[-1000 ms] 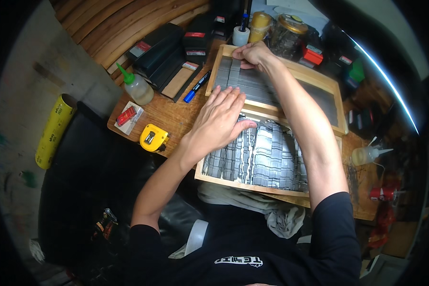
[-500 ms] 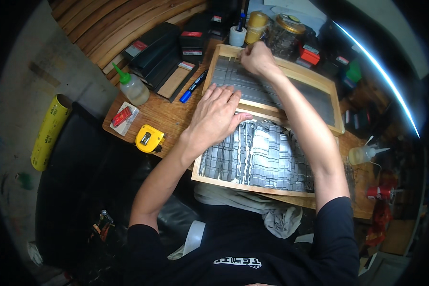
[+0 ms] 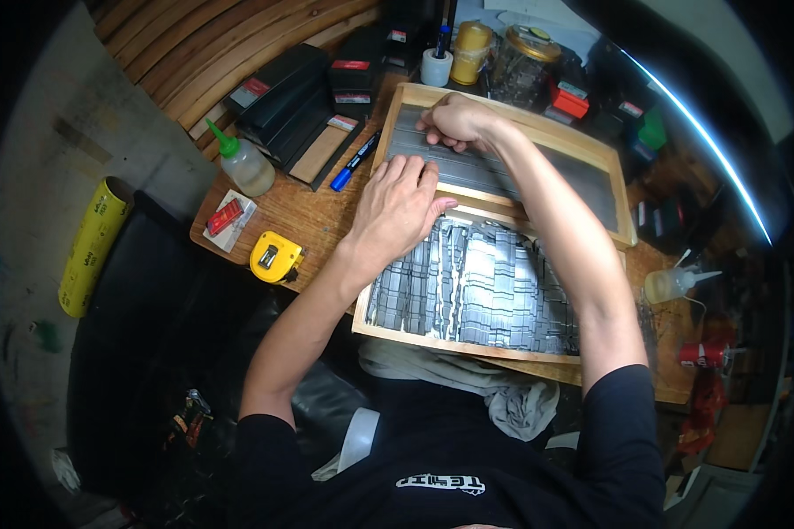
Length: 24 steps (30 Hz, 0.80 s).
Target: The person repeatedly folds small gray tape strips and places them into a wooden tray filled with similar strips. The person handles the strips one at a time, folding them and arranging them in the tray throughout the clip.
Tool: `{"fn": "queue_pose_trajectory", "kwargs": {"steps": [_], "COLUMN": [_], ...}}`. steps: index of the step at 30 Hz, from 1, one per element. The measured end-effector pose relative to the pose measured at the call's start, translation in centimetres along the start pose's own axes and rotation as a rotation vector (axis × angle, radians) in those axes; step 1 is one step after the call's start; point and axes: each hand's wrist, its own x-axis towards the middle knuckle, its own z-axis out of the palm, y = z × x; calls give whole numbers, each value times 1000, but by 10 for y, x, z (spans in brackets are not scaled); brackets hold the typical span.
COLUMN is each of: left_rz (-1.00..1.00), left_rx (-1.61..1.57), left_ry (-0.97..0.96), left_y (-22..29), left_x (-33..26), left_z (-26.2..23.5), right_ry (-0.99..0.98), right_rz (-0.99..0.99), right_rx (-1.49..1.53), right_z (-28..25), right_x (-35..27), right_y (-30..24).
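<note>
My left hand (image 3: 397, 210) lies flat, fingers spread, pressing on the grey slats in the shallow wooden-framed tray (image 3: 503, 159) on the brown wooden workbench (image 3: 304, 216). My right hand (image 3: 454, 119) is curled at the tray's far corner, fingertips pressed onto the slats; I cannot tell whether they pinch one. A second wooden frame packed with short grey metal strips (image 3: 476, 286) lies just nearer me, touching the first. Left of the tray lie a blue marker pen (image 3: 355, 162), a yellow tape measure (image 3: 275, 257) and a clear squeeze bottle with a green nozzle (image 3: 243, 163).
</note>
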Motion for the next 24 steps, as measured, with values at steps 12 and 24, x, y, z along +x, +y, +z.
{"fn": "queue_pose_trajectory", "kwargs": {"steps": [12,24], "left_rz": [-278,-429], "left_rx": [-271,-507], "left_ry": [402,390], "left_y": [-35,-43], "left_x": [-20,-24], "left_z": [3,9], "right_ry": [312,351], "right_rz": [-480,-590], "right_rx": [293,-79], "right_z": [23,35], "right_x": [28,43], "right_y": [-8,-5]}}
